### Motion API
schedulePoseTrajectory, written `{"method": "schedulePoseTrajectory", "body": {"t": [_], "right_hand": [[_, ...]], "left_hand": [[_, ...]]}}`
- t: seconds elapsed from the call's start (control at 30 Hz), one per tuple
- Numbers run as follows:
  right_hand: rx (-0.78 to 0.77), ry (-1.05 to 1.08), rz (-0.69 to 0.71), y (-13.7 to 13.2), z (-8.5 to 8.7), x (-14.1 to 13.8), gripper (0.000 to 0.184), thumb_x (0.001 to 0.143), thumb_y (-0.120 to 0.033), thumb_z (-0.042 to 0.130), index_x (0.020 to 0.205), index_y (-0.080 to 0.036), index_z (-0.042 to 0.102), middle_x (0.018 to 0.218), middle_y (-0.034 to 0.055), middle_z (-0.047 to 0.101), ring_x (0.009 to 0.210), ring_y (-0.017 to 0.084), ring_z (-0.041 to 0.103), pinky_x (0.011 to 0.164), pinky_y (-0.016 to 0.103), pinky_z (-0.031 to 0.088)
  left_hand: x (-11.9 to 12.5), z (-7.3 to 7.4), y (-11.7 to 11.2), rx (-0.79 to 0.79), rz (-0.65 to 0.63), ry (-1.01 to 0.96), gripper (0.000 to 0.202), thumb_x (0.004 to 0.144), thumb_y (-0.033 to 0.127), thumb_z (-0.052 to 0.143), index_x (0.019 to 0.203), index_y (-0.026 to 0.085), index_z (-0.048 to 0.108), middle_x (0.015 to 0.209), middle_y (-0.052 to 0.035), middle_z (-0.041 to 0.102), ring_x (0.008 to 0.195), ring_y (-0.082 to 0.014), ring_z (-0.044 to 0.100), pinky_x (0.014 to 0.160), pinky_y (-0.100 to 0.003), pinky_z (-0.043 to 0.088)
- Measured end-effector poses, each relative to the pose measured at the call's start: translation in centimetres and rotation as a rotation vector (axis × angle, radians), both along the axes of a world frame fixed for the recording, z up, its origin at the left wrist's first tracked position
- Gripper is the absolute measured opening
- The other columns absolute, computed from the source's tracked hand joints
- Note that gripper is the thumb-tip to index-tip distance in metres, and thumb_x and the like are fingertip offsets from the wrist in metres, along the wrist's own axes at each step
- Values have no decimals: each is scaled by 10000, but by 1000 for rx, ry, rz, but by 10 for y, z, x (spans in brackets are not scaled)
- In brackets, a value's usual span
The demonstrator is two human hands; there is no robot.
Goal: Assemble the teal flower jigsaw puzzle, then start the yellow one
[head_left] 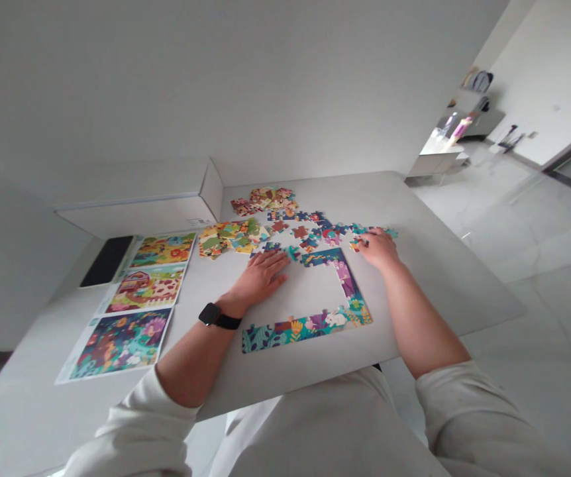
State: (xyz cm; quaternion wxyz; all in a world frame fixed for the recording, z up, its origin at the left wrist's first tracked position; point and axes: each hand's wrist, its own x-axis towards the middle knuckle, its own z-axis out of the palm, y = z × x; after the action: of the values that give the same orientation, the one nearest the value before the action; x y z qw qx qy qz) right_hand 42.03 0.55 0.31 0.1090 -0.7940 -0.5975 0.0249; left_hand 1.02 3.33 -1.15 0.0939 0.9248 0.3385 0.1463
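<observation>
My left hand (267,273) lies flat on the table, fingers stretched out and holding nothing. Its fingertips are beside loose dark-blue and teal puzzle pieces (293,253). Reaching over the right end of the loose pieces, my right hand (381,248) has its fingers apart, the tips touching an orange and blue puzzle piece (359,246). Between my forearms is a partly joined puzzle border (310,326), with its bottom edge, right side and a short stretch of the top linked. A white rabbit shows on the bottom edge.
Yellow and green puzzle pieces (236,235) are heaped left of the dark ones, with another pile (271,197) behind. Three printed pictures (121,343) lie at the left by a black phone (107,261). A white box (166,199) stands against the wall.
</observation>
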Motion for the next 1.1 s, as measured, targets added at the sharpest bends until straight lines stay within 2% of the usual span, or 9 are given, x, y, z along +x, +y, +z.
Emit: {"method": "schedulePoseTrajectory", "body": {"t": [0.1,0.2,0.3,0.37,0.43,0.53,0.67,0.83,1.1], "right_hand": [[-10,10,-12,-2,1,-1,422,1039,-324,559,1388,-265,789,1546,128,648,1399,329,564,1184,488,483],[69,33,41,-1,3,-7,422,1025,-312,583,1391,-266,788,1514,131,678,1406,343,582,1214,518,475],[140,58,225,4,3,-22,442,1040,-321,594,1443,-257,761,1568,130,661,1464,344,573,1283,548,421],[120,67,373,9,1,-34,464,1072,-341,571,1506,-271,718,1632,104,626,1532,338,531,1324,563,372],[61,72,448,14,-2,-44,474,1099,-378,549,1548,-302,681,1666,73,604,1578,347,489,1340,610,336],[22,57,404,17,-5,-48,469,1111,-416,547,1548,-308,677,1687,73,582,1577,373,488,1326,669,331],[56,31,318,11,-3,-45,466,1104,-431,586,1534,-288,695,1670,113,587,1543,383,520,1313,645,357],[49,27,369,5,-6,-47,408,1095,-498,623,1457,-367,759,1674,83,567,1571,377,485,1329,626,328],[48,44,339,2,-10,-43,390,1107,-480,601,1435,-366,779,1639,108,594,1555,359,512,1316,609,352]], "left_hand": [[1,1,-1,-7,4,-10,541,1123,470,500,1619,285,611,1684,-82,582,1609,-351,474,1339,-639,356],[2,2,0,5,2,-51,519,1116,455,512,1589,286,640,1662,-93,605,1575,-341,513,1329,-624,385],[3,3,-1,18,-3,-77,493,1116,447,512,1546,271,675,1624,-104,640,1538,-341,549,1315,-616,409],[3,3,-1,16,-13,-81,480,1112,443,519,1528,274,689,1604,-102,657,1534,-344,550,1312,-619,411],[3,3,-2,9,-21,-79,472,1112,436,523,1526,284,690,1601,-91,661,1546,-342,538,1319,-621,400],[2,3,-2,-1,-14,-66,474,1117,434,513,1530,280,685,1607,-84,658,1565,-342,517,1334,-625,375],[2,2,-1,-11,-9,-54,476,1116,434,507,1522,270,692,1612,-93,652,1568,-346,516,1328,-628,382],[3,2,-1,6,-15,-64,470,1121,443,503,1500,257,708,1601,-100,660,1560,-342,527,1321,-606,399],[-1,3,0,0,-5,-66,458,1111,431,514,1485,266,721,1580,-99,678,1551,-339,544,1309,-612,413]]}}
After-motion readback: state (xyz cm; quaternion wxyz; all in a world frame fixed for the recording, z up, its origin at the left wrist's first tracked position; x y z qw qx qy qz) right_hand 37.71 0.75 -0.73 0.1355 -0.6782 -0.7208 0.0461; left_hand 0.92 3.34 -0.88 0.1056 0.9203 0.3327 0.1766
